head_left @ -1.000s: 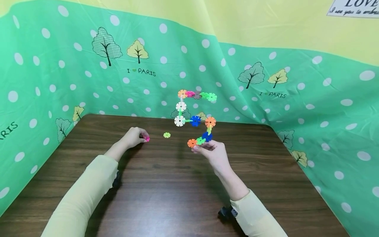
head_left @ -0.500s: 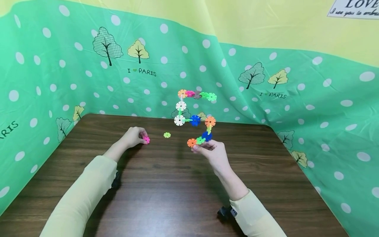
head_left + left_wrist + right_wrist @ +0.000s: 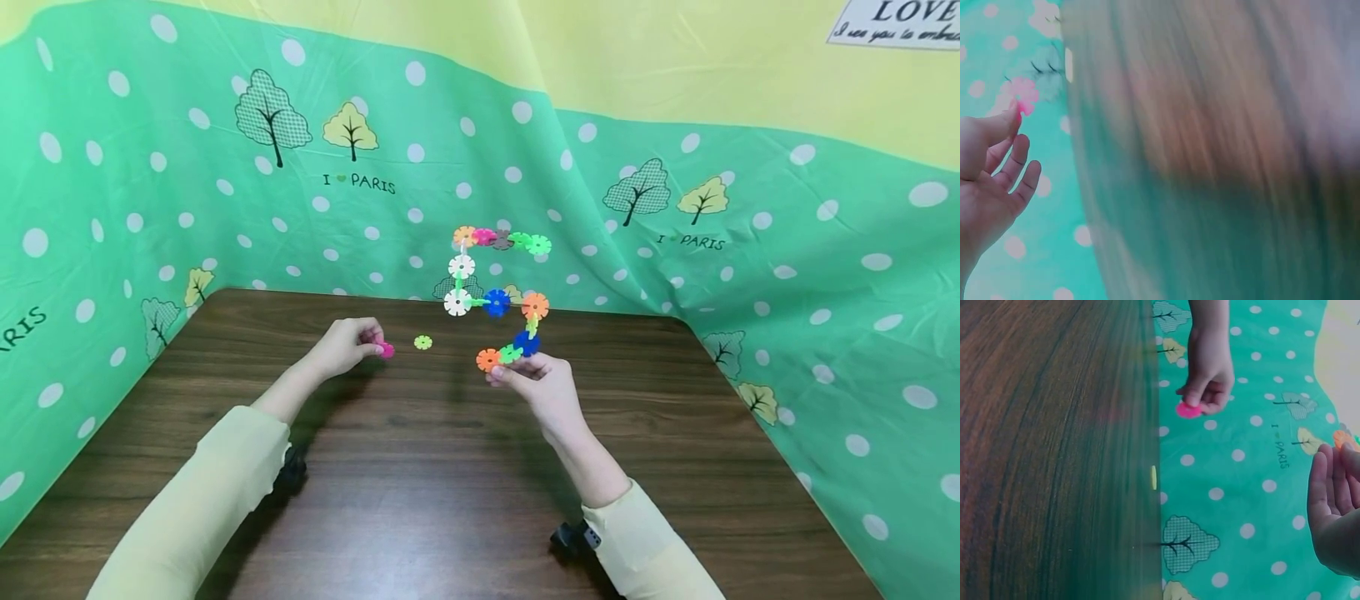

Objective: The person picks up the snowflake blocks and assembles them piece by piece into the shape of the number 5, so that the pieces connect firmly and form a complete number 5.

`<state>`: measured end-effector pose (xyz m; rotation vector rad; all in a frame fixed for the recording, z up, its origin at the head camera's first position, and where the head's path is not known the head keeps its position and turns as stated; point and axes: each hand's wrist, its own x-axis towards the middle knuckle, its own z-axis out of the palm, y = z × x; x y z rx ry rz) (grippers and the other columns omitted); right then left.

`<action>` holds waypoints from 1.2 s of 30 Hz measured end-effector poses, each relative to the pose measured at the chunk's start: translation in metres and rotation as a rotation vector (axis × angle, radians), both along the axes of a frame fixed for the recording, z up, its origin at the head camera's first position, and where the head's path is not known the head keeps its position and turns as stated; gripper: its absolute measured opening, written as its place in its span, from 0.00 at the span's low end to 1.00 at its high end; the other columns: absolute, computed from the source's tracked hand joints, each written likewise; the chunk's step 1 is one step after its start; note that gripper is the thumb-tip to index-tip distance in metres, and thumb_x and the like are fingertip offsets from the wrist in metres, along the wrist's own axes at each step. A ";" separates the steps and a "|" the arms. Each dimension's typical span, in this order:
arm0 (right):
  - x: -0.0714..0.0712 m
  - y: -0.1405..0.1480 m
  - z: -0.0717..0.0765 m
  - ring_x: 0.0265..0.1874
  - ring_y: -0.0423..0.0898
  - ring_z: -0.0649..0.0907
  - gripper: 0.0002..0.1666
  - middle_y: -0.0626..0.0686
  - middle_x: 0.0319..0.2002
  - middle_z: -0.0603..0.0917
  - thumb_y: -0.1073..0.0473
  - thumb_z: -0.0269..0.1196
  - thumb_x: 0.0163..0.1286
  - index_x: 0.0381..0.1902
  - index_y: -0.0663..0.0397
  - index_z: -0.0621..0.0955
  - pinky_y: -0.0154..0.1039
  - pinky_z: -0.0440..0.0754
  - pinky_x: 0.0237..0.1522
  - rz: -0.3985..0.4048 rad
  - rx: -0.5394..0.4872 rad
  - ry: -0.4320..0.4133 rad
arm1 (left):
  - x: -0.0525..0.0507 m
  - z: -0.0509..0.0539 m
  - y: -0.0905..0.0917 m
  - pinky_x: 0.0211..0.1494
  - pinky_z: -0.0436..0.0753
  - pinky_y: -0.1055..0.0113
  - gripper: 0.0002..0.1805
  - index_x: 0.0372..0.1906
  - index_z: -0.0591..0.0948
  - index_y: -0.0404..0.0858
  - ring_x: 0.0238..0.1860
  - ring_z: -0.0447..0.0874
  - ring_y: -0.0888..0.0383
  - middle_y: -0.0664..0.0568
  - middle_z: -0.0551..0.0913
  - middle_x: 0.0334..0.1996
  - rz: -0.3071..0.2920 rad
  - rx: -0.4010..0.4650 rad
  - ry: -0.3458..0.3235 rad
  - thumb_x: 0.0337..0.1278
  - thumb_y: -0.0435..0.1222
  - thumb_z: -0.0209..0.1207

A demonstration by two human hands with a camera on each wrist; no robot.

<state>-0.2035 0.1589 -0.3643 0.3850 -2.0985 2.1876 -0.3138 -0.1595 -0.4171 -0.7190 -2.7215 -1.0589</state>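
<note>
Between thumb and fingers my left hand pinches a pink snowflake disc, raised off the table; in the left wrist view the pink disc shows at the fingertips. My right hand holds up a chain of joined snowflake discs by its lower end, near an orange disc and a green one. The chain bends upward through blue, orange and white discs to a top row ending in green. In the right wrist view only the orange end shows by the right hand. The gripped spot is partly hidden.
A loose yellow-green snowflake disc lies on the brown wooden table between the hands. Behind the table and at both sides hangs a green and yellow cloth with trees and dots. Each wrist carries a dark camera.
My left hand has lifted the pink disc and shifted it slightly right; the disc has turned from face-on to more edge-on. The right hand and chain stay nearly still.
</note>
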 end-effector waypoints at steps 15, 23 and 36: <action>-0.001 -0.002 0.000 0.28 0.48 0.87 0.14 0.51 0.26 0.87 0.67 0.68 0.58 0.34 0.79 0.80 0.45 0.84 0.41 0.003 -0.029 0.025 | 0.051 0.039 0.048 0.32 0.79 0.68 0.07 0.29 0.78 0.41 0.29 0.76 0.59 0.54 0.81 0.26 -0.050 0.252 0.129 0.50 0.31 0.67; 0.002 -0.004 0.004 0.29 0.50 0.87 0.16 0.51 0.26 0.87 0.67 0.67 0.59 0.36 0.80 0.80 0.50 0.83 0.42 -0.009 -0.012 0.030 | 0.075 0.057 0.070 0.34 0.83 0.67 0.08 0.34 0.83 0.40 0.31 0.81 0.63 0.55 0.85 0.31 -0.083 0.336 0.234 0.46 0.30 0.68; 0.003 -0.007 0.007 0.27 0.50 0.87 0.17 0.51 0.25 0.87 0.66 0.68 0.59 0.37 0.81 0.79 0.49 0.84 0.40 -0.002 -0.029 0.054 | 0.095 0.066 0.094 0.34 0.82 0.68 0.06 0.31 0.85 0.39 0.31 0.81 0.60 0.53 0.86 0.30 -0.139 0.451 0.404 0.45 0.29 0.69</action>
